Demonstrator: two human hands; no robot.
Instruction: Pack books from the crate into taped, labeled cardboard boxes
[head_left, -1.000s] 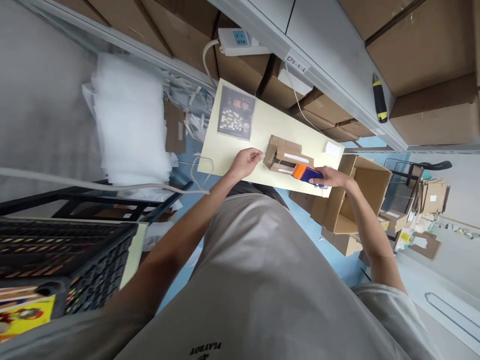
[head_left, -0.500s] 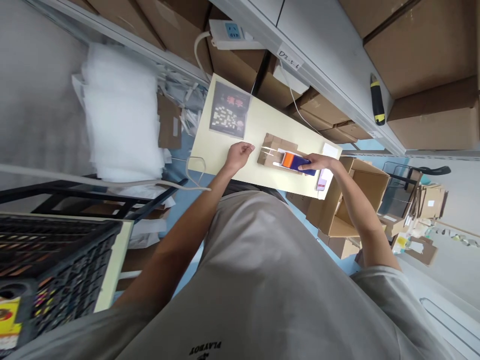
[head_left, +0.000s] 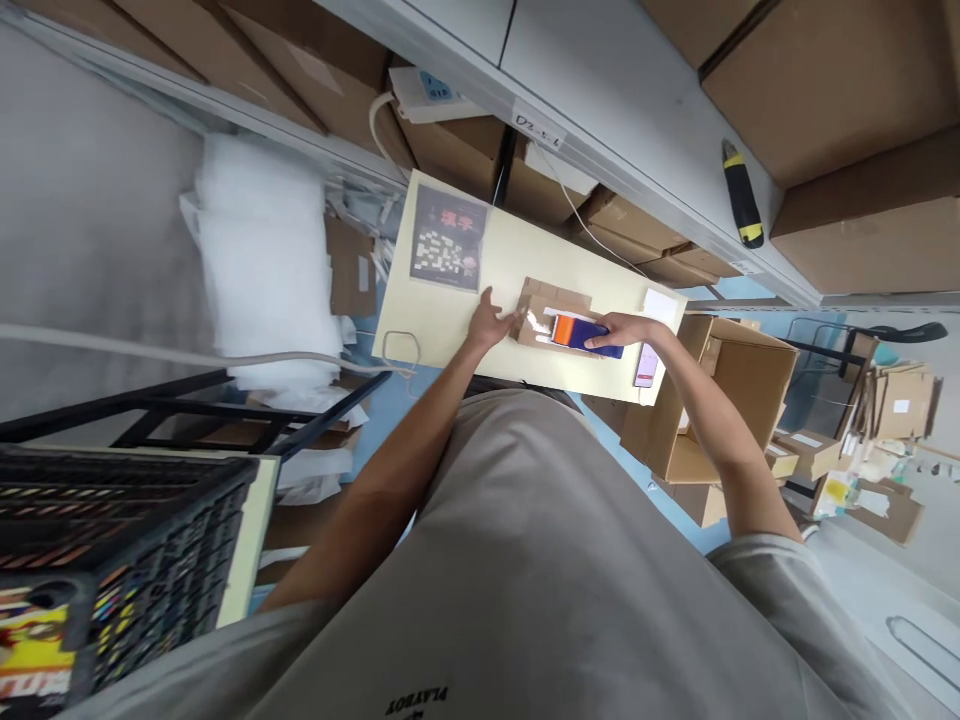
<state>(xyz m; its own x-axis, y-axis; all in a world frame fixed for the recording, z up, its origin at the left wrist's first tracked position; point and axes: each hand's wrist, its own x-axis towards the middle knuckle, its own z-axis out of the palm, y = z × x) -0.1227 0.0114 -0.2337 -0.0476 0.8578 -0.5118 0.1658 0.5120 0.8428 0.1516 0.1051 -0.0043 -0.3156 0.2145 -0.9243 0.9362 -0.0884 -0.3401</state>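
Keeping the box (head_left: 559,297) steady matters most imo. It's sitting on the counter (head_left: 517,240), and the right hand (head_left: 626,328) has its fingers clamped on the dispenser (head_left: 577,333), which is over the box's near side. The left hand (head_left: 491,322) is at the box's left end, fingers spread apart; can't tell if they're actually touching it. I'd brace that end firmly, hold the dispenser level and use slow, even pressure. Also, the phone (head_left: 646,366) lies right of the box, so maybe watch out for bumping it.

tool (head_left: 576,333): orange, dark blue | box (head_left: 556,292): brown | tabletop (head_left: 525,240): pale yellow
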